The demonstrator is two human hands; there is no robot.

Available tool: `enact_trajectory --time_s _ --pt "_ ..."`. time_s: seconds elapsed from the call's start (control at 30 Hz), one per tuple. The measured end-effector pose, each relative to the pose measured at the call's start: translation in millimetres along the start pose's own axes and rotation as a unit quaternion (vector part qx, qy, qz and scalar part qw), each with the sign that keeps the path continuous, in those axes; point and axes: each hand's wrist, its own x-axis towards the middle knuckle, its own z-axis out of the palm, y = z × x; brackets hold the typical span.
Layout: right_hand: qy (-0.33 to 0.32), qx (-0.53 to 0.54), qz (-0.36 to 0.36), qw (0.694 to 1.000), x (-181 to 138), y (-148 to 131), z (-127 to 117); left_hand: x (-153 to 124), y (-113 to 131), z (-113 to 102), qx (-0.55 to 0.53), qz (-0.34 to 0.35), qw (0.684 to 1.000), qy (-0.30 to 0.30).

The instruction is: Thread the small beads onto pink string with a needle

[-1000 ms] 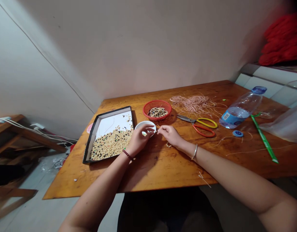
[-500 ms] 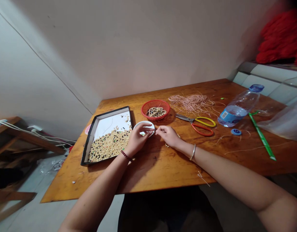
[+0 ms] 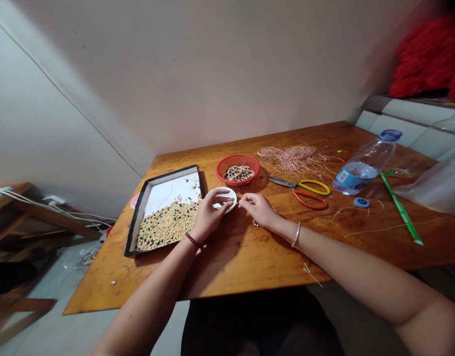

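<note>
My left hand [image 3: 211,211] is over the white bowl [image 3: 229,190], beside the bead tray. Its thumb and a finger pinch something too small to make out; the other fingers are curved above. Close to its right, my right hand [image 3: 257,207] is closed in a pinch, with a thin cord just showing at its fingertips. Beads on a strand [image 3: 256,223] lie on the table by the right wrist, mostly hidden by that hand. Cream beads mixed with dark and green ones [image 3: 171,222] fill the near part of a black-edged tray [image 3: 129,242].
Behind the hands stands a red basket [image 3: 220,174] of strung beads. To the right are scissors [image 3: 301,190], a tangle of pink cord [image 3: 292,159], a water bottle [image 3: 360,170], a blue cap [image 3: 361,202] and a green strip [image 3: 401,210]. Cord scraps [image 3: 311,275] lie near the front edge.
Hardly anything differs. The fingers of both hands have shifted very slightly and still meet close together by the bowl; the view has tilted a little.
</note>
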Motion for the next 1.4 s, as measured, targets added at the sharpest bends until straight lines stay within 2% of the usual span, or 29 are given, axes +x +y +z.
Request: enact_trajectory --time_s 0.47,0.7,1.03,1.4 --pt "-0.016 -0.018 -0.02 1.0 0.2 -0.8 -1.4 -0.4 3.9 -1.0 0.012 0.004 1.0 0.004" --pt "-0.029 -0.064 -0.041 0.997 -2.5 -7.2 -4.9 -1.3 3.1 -1.0 0.0 0.002 0.999 -0.032" --pt "-0.003 -0.081 -0.035 0.996 -2.0 -8.0 -5.3 -1.1 3.6 -0.8 0.011 -0.005 1.0 0.002" --pt "0.006 -0.093 -0.024 0.995 -3.9 -8.1 -3.3 -0.5 -0.3 -1.4 0.008 -0.005 1.0 0.013"
